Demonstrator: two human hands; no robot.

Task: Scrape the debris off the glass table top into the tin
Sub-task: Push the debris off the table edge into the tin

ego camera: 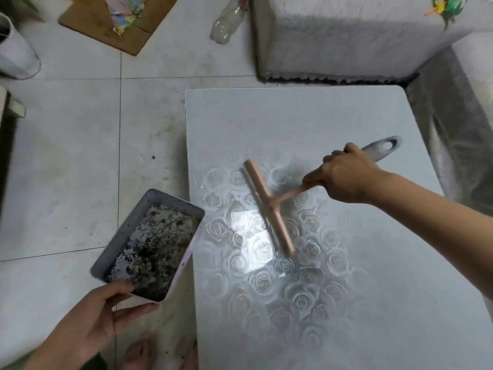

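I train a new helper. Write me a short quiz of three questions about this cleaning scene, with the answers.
1. True or false: the tin stands on the glass table top.
2. Which hand grips the scraper? A) left B) right C) both
3. Fill in: the tin already holds dark ____.
Key: 1 false, the left hand holds it beside the table's edge; 2 B, the right hand; 3 debris.

Head-worn, steeply downward, table (293,124) seemingly close

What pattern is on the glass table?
Pale white roses, clustered over the middle of the glass table top, clearest in the head view.
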